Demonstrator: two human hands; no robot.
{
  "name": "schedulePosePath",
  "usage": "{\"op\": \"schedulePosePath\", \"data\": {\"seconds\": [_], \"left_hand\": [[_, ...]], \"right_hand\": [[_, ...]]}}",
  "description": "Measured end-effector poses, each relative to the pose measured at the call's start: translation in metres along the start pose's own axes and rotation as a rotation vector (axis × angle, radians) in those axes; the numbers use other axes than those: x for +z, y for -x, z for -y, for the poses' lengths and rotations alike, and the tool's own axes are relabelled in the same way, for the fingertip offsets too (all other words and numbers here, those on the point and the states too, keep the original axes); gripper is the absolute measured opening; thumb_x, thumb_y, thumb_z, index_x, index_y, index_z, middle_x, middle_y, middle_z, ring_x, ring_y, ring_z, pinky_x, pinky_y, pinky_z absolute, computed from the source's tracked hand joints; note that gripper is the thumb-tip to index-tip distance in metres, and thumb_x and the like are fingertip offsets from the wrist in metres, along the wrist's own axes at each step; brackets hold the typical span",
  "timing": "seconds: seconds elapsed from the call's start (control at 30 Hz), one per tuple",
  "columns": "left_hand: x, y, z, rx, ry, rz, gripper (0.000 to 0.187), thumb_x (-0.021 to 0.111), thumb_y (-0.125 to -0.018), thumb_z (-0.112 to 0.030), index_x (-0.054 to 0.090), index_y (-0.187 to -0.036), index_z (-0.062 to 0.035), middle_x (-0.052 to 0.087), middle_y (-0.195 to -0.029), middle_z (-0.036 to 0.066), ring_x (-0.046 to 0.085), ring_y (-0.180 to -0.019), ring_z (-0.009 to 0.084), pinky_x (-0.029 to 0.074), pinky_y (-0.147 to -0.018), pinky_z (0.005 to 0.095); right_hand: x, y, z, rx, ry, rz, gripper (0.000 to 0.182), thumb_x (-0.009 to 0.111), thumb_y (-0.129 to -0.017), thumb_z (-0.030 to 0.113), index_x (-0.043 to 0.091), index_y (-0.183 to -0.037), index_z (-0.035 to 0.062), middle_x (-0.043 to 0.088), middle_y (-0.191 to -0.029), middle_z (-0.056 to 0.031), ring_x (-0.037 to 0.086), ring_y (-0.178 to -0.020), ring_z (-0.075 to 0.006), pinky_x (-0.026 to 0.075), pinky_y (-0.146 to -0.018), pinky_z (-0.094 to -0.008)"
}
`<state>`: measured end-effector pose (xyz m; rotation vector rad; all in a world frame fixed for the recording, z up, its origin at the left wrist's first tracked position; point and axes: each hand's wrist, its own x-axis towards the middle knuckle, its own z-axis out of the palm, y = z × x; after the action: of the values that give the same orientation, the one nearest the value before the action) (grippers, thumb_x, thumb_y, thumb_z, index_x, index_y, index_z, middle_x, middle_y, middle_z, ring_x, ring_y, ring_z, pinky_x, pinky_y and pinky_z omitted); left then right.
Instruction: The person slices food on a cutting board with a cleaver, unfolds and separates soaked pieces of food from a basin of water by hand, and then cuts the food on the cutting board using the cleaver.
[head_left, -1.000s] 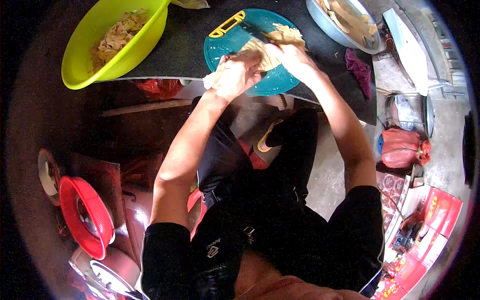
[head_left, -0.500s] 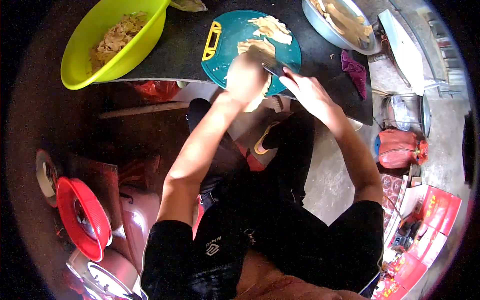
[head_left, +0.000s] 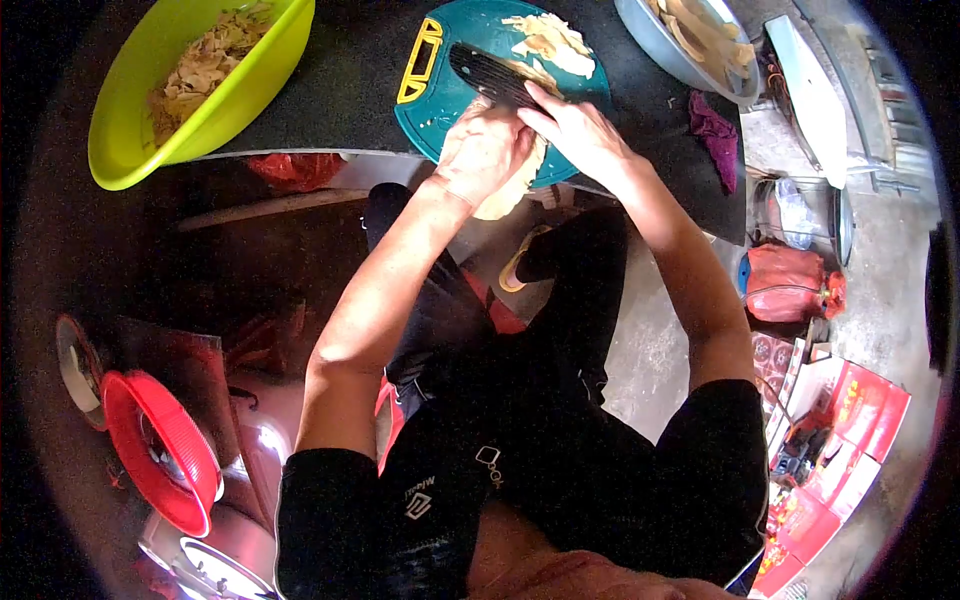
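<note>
A dark-bladed knife (head_left: pixel 490 75) lies across the teal cutting board (head_left: pixel 430 118), its handle end in my right hand (head_left: pixel 583 132), whose fingers are closed around it. Beside the blade, my left hand (head_left: pixel 486 155) is bent over a pale, flat piece of food (head_left: pixel 515 190) and presses it to the board. That piece hangs over the board's near edge. Farther back on the board lie pale cut pieces (head_left: pixel 550 42). The board's yellow handle (head_left: pixel 419 61) is at its left side.
A lime-green basin (head_left: pixel 118 150) with pale cut pieces is at the left. At the back right sits a light blue basin (head_left: pixel 640 32) holding larger pieces. A purple cloth (head_left: pixel 713 138) lies on the dark table (head_left: pixel 340 105). Below left is a red basket (head_left: pixel 150 450).
The knife blade has swung up and left and now shows broadside above my left hand. Both hands have shifted slightly. The whole view has moved a little.
</note>
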<state>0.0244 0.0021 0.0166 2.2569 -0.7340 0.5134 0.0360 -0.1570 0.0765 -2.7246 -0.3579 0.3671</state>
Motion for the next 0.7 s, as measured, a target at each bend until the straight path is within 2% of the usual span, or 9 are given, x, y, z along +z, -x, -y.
{"op": "schedulePosePath", "data": {"seconds": [0.1,0.13,0.2,0.27,0.37,0.47,0.53,0.57,0.7], "left_hand": [[-0.005,-0.003,-0.004,0.016,0.000,0.076,0.013,0.057,-0.082,-0.013,0.065,-0.089,-0.0052,0.066,-0.089,0.010,0.061,-0.090,0.0250,0.046,-0.090,0.0349],[-0.001,-0.002,-0.005,0.012,0.026,-0.027,0.017,0.057,-0.083,-0.014,0.066,-0.095,-0.0062,0.066,-0.098,0.010,0.059,-0.098,0.0263,0.045,-0.091,0.0352],[0.005,-0.002,-0.001,0.045,0.010,-0.075,0.022,0.057,-0.084,-0.016,0.066,-0.102,-0.0069,0.065,-0.106,0.009,0.057,-0.102,0.0271,0.045,-0.092,0.0355],[0.005,0.000,0.000,0.035,-0.004,-0.053,0.024,0.056,-0.085,-0.016,0.065,-0.104,-0.0064,0.064,-0.108,0.008,0.057,-0.102,0.0277,0.045,-0.093,0.0356],[0.007,0.000,0.001,0.063,-0.033,-0.075,0.024,0.056,-0.084,-0.016,0.064,-0.104,-0.0046,0.065,-0.105,0.009,0.058,-0.102,0.0266,0.043,-0.095,0.0350],[0.001,-0.001,-0.004,0.085,-0.212,0.059,0.018,0.055,-0.082,-0.014,0.065,-0.095,-0.0059,0.066,-0.095,0.008,0.061,-0.093,0.0216,0.042,-0.095,0.0320],[-0.002,-0.001,-0.004,0.094,-0.263,0.124,0.016,0.055,-0.081,-0.013,0.066,-0.091,-0.0072,0.066,-0.088,0.008,0.062,-0.088,0.0190,0.042,-0.094,0.0306],[-0.001,-0.001,-0.002,0.103,-0.231,0.112,0.016,0.055,-0.081,-0.012,0.066,-0.091,-0.0073,0.066,-0.086,0.007,0.062,-0.087,0.0187,0.042,-0.094,0.0306],[0.000,-0.002,0.002,0.122,-0.229,0.102,0.017,0.056,-0.080,-0.012,0.066,-0.092,-0.0069,0.066,-0.087,0.008,0.063,-0.087,0.0179,0.041,-0.095,0.0313]], "right_hand": [[-0.002,-0.017,0.000,0.007,0.008,0.007,0.061,0.045,-0.090,0.051,0.042,-0.134,0.0086,0.062,-0.091,-0.0270,0.062,-0.091,-0.0404,0.048,-0.083,-0.0454],[-0.007,-0.024,-0.003,0.026,0.015,0.023,0.061,0.045,-0.090,0.051,0.042,-0.134,0.0087,0.063,-0.093,-0.0266,0.062,-0.093,-0.0395,0.048,-0.084,-0.0449],[0.016,-0.055,-0.044,-0.226,0.013,-0.288,0.065,0.045,-0.089,0.053,0.042,-0.135,0.0074,0.064,-0.096,-0.0245,0.061,-0.098,-0.0351,0.047,-0.088,-0.0439],[0.012,-0.056,-0.052,-0.337,-0.029,-0.337,0.060,0.043,-0.091,0.052,0.048,-0.130,0.0062,0.064,-0.099,-0.0225,0.064,-0.092,-0.0320,0.049,-0.083,-0.0419],[-0.048,-0.008,0.006,0.197,-0.122,0.180,0.047,0.044,-0.094,0.042,0.054,-0.122,0.0056,0.058,-0.116,-0.0209,0.064,-0.092,-0.0314,0.051,-0.075,-0.0346],[-0.006,0.031,-0.034,-0.387,0.093,-0.043,0.038,0.042,-0.096,0.035,0.055,-0.119,0.0077,0.061,-0.110,-0.0209,0.066,-0.076,-0.0288,0.052,-0.067,-0.0399],[0.003,0.058,-0.032,-0.281,0.032,-0.089,0.033,0.042,-0.096,0.026,0.052,-0.124,0.0106,0.057,-0.116,-0.0210,0.065,-0.077,-0.0322,0.052,-0.071,-0.0389],[0.002,0.062,-0.032,-0.044,0.071,0.068,0.034,0.040,-0.097,0.020,0.049,-0.128,0.0114,0.049,-0.127,-0.0197,0.063,-0.079,-0.0346,0.052,-0.075,-0.0375],[-0.003,0.055,-0.035,-0.262,0.065,0.020,0.043,0.045,-0.095,0.031,0.046,-0.131,0.0081,0.060,-0.097,-0.0275,0.063,-0.078,-0.0364,0.050,-0.073,-0.0404]]}}
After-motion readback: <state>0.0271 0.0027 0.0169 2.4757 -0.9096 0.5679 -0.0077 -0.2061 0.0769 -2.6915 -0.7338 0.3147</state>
